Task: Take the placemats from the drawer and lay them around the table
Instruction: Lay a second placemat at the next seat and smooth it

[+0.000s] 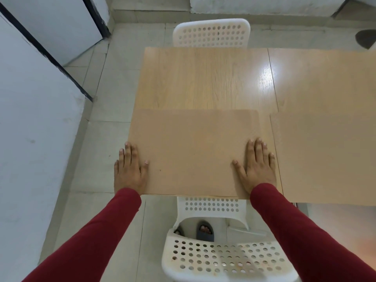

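The placemat, thin and probably floppy, is being pressed flat on the table by released fingers; best lifted by its edges.

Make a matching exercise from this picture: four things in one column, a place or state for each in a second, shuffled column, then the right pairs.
1. left hand
2. near chair
3. far chair
4. right placemat

A. beyond the table's far edge
B. flat on the near placemat's left edge
C. below the near table edge
D. untouched by either hand

Pairs: 1-B, 2-C, 3-A, 4-D
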